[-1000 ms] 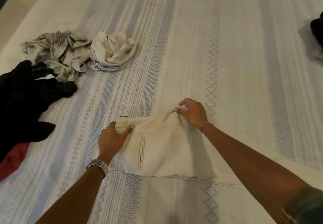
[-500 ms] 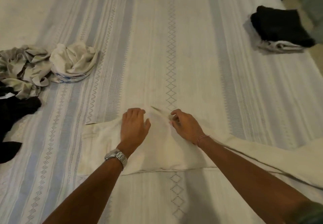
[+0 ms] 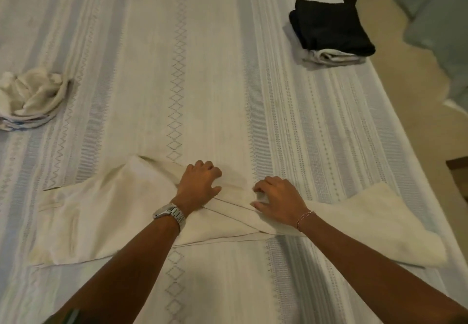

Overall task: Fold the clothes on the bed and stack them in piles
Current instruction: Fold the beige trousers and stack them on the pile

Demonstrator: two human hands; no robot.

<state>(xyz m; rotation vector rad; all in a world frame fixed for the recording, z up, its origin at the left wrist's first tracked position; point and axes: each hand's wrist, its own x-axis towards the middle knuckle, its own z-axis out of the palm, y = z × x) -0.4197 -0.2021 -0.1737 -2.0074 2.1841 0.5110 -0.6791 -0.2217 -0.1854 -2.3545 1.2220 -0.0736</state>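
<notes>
The cream-coloured cotton trousers [image 3: 101,212] lay flat across the near part of the striped white and pale-blue bedspread [image 3: 202,70], waist end to the left and legs running off to the right toward the bed's edge. Both hands rested on the trousers near their middle. The left hand [image 3: 200,184] lay palm down on the cloth with its fingers curled under, seemingly pinning the seat so the fabric would not slide. The right hand [image 3: 277,201], just to the right of it, had its fingertips bent into a raised crease of the leg, apparently pinching it to draw the leg straight and lay one leg over the other. That reads as smoothing before the first fold; the garment was still full length.

Beyond the trousers and well to their right, near the far edge of the bed, sat a finished pile: a folded black garment [image 3: 329,25] stacked on a folded white one [image 3: 331,56]. Well to the left of the trousers lay a crumpled cream cloth with a blue-trimmed edge [image 3: 30,98], not yet folded. Nothing lay between the trousers and the pile. The leg end [image 3: 395,225] near the bed's edge could slip off if tugged.
</notes>
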